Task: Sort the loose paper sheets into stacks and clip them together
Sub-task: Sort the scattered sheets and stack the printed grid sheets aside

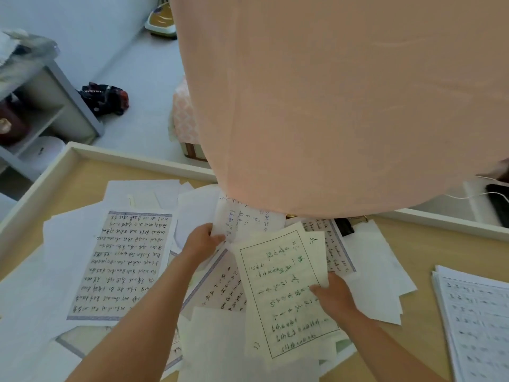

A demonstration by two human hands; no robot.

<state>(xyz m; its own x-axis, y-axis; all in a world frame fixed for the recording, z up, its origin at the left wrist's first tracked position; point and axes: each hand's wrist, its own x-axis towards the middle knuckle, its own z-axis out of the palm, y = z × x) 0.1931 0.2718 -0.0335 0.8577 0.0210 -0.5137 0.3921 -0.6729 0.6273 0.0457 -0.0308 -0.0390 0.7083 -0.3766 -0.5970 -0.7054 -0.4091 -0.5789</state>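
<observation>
At pile centre, by left hand [202, 242]: pinches near corner of a white handwritten sheet [242, 219], thumb on top, raising it off its neighbours, likely to read and class it.
By right hand [334, 296]: grips right edge of a cream sheet with green script [278, 293], thumb over the face, keeping it flat above the heap, probably as the next piece to place.
Beneath both: loose paper sheets [118, 260], overlapping at all angles, unsorted, spread over wooden table [429, 244].
At far edge of heap: black binder clip [345, 226], unused, near enough for fastening.
At far right, apart from heap: squared stack [473, 321], seemingly sorted; no clip visible on it.
Above: peach cloth [330, 106], hiding far side of table.
</observation>
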